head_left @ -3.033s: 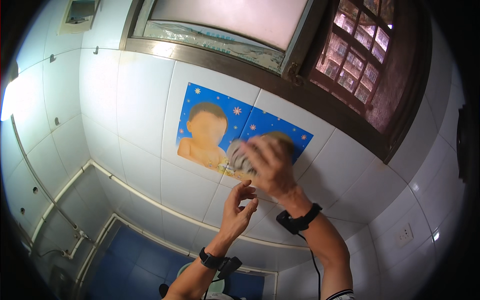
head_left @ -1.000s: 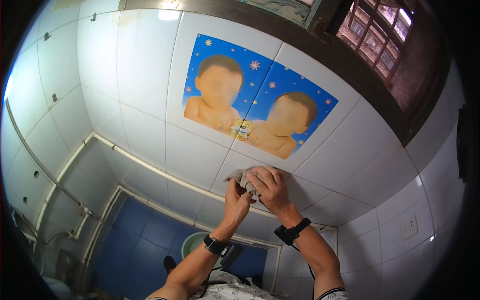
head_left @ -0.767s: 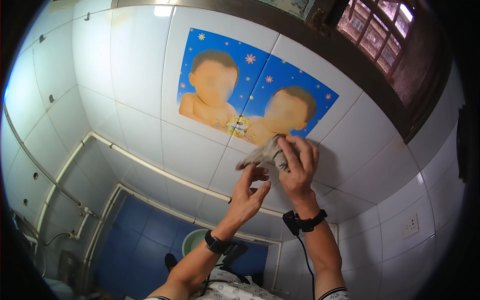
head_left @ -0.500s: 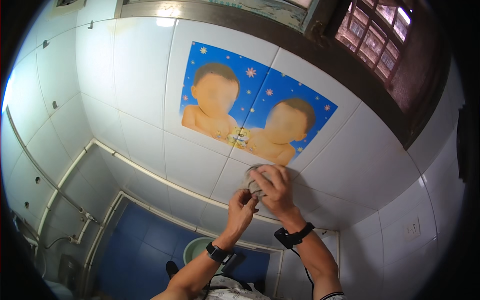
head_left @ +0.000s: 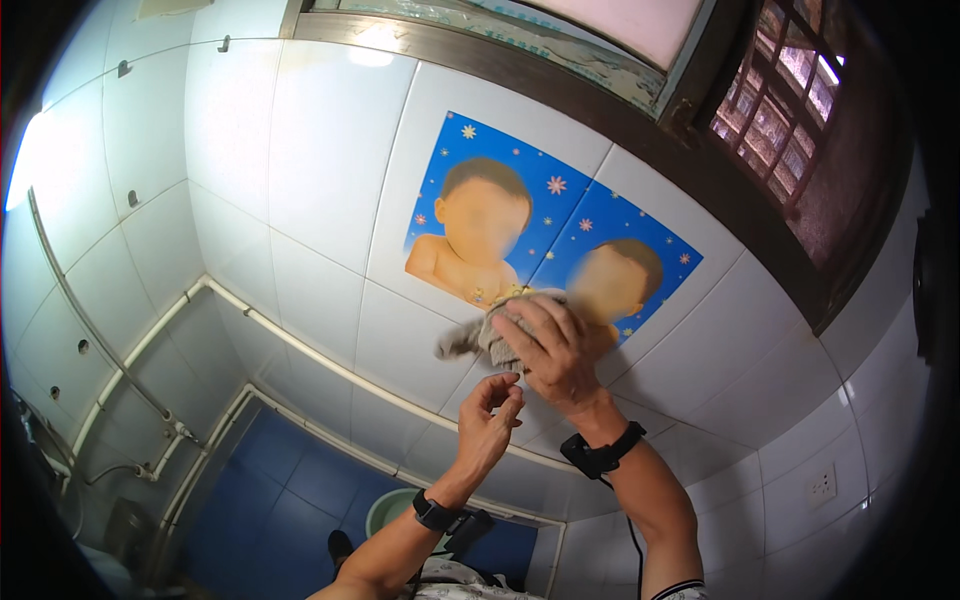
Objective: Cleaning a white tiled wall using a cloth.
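- The right hand [head_left: 555, 355] presses a crumpled grey cloth [head_left: 480, 338] flat against the white wall tile [head_left: 330, 180], fingers spread over the wad with the palm bearing on it — the cloth sits at the lower edge of the blue picture tile [head_left: 545, 225], just beside the seam below it.
- The left hand [head_left: 487, 425] hovers just under the cloth, fingers curled loosely toward the thumb; it grips nothing that shows, and its fingertips are near the cloth's lower edge, though I cannot tell whether they touch it.
- To wipe well here, I would keep the palm flat and the pressure even, so the whole wad stays in contact rather than only the fingertips.
- A loose tail of the cloth hangs out to the left; tucking it under the palm would keep it from dragging.
- Work along the grout lines as well as the tile faces — dirt likely collects in those seams.
- Overlapping passes judged by the gloss of the tile should avoid missed strips.
- The white pipe [head_left: 300, 345] running along the wall lies well below the hands and is clear of the stroke.
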The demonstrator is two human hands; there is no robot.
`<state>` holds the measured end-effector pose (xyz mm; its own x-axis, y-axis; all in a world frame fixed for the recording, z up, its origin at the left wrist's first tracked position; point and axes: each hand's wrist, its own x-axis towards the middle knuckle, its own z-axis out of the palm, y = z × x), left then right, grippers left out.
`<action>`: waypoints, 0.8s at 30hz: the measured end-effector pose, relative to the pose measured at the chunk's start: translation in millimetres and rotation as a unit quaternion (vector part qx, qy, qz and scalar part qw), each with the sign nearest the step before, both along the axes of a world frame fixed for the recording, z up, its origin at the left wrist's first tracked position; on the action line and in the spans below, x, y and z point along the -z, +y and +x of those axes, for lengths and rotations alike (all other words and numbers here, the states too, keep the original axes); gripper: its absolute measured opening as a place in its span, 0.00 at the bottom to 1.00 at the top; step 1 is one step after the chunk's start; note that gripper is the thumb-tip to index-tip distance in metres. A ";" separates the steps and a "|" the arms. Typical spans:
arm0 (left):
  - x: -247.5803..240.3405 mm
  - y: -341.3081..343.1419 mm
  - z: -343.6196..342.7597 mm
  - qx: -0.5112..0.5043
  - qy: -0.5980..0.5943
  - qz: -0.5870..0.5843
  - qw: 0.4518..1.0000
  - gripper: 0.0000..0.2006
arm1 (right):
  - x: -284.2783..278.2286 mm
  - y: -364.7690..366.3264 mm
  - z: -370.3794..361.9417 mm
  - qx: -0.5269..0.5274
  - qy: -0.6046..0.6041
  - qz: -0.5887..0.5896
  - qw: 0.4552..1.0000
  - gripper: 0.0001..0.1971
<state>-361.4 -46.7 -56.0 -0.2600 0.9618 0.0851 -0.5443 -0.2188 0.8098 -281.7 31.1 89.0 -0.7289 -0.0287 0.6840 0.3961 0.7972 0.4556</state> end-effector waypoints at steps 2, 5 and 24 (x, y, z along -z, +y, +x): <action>-2.7 -0.8 -4.5 0.003 -0.007 -0.001 1.000 0.15 | -6.2 4.4 -0.2 -0.001 -0.014 0.007 1.000 0.18; -2.8 -4.0 -22.3 -0.020 -0.011 -0.003 1.000 0.17 | -67.3 7.5 -15.3 0.007 0.045 0.100 0.994 0.20; -56.0 5.8 -24.8 -0.051 0.095 0.205 0.973 0.17 | -19.5 -32.4 -17.9 -0.072 0.107 -0.301 0.945 0.31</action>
